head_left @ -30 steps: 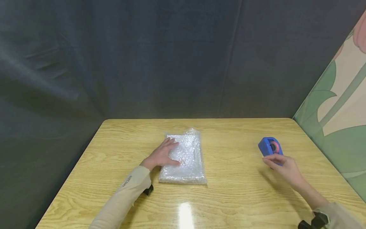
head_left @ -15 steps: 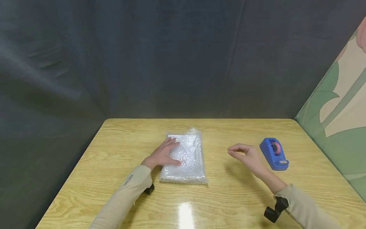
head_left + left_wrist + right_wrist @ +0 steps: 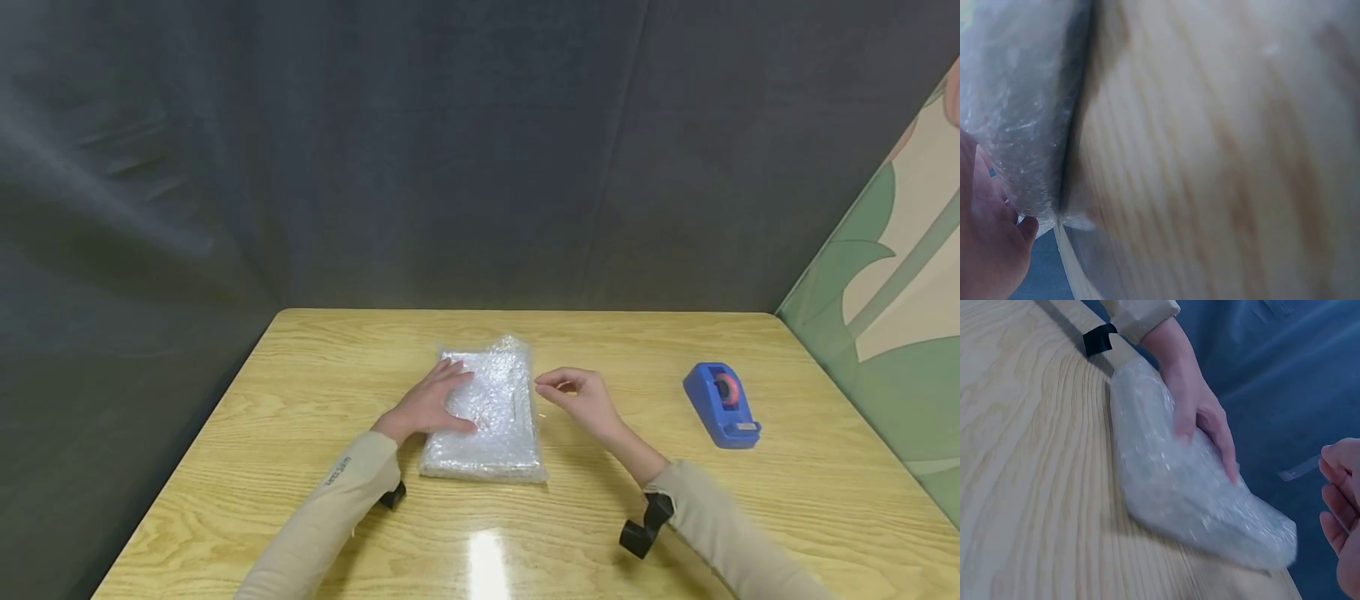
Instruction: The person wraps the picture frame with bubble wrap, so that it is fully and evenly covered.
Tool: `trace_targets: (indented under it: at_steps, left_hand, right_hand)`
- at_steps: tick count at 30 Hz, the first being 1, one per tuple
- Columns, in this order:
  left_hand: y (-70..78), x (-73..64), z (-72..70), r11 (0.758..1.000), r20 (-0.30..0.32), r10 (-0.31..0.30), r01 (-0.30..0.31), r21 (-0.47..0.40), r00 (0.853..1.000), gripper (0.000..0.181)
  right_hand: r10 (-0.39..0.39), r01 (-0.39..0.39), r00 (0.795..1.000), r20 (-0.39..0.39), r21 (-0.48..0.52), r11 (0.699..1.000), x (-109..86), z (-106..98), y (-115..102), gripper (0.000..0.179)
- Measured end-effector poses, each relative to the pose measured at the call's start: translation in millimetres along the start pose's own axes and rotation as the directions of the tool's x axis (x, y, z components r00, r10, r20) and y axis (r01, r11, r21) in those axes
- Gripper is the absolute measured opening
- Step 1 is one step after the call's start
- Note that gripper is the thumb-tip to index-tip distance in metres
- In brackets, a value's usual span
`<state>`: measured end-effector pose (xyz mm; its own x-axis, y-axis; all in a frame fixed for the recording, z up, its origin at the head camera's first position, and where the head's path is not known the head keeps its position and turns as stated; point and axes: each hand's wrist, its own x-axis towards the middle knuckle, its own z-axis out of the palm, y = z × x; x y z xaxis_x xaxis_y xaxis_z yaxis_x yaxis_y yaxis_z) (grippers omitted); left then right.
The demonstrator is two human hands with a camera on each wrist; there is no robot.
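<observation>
A flat rectangular package in bubble wrap (image 3: 495, 446) lies left of the middle of the table. My left hand (image 3: 429, 406) rests on its left side, fingers spread across the top. In the left wrist view, the wrapped edge (image 3: 1022, 112) rises beside that hand. My right hand (image 3: 591, 405) is just off the package's right edge, thumb and forefinger pinched together. A short strip of clear tape (image 3: 1299, 469) sticks out from those fingertips in the right wrist view. To the right stands a blue tape dispenser (image 3: 722, 407) with a pinkish roll in it.
The wooden table (image 3: 315, 358) runs back to a dark curtain (image 3: 450, 167). At the right is a panel with a leaf and flower pattern (image 3: 911, 333). Both wrists carry small black cameras, the right one (image 3: 641, 533) close over the table.
From in front of the tape dispenser, my right hand has swung left to the package's right edge, still pinching. My left hand and the package have stayed in place.
</observation>
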<state>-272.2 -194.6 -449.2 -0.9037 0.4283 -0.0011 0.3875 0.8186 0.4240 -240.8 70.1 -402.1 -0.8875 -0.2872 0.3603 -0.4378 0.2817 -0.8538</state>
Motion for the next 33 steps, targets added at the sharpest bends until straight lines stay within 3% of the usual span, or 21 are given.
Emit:
trace_targets:
  at_steps: [2,8,19,24,33]
  left_hand:
    - [-0.2,0.3,0.4,1.0,0.0,-0.003,0.003,0.006,1.0,0.09]
    - [-0.3,0.9,0.8,1.0,-0.004,-0.014,0.014,0.007,1.0,0.09]
    - [-0.9,0.4,1.7,1.0,-0.011,-0.009,0.009,0.003,1.0,0.088]
    - [-1.7,1.5,3.1,1.0,-0.007,-0.013,0.013,0.005,1.0,0.088]
    - [-2.1,1.0,2.6,1.0,-0.008,-0.021,0.021,0.009,1.0,0.089]
  right_hand:
    - [0.018,-0.018,1.0,-0.022,0.012,1.0,3.6,9,-2,0.014]
    - [0.092,-0.085,0.992,-0.089,0.074,0.994,17.2,39,25,0.015]
    - [0.137,-0.12,0.983,-0.121,0.139,0.983,24.5,81,29,0.01]
    - [0.163,-0.151,0.977,-0.139,0.093,0.984,26.9,87,35,0.008]
    - [0.116,-0.123,0.976,-0.185,-0.028,0.992,33.4,89,44,0.006]
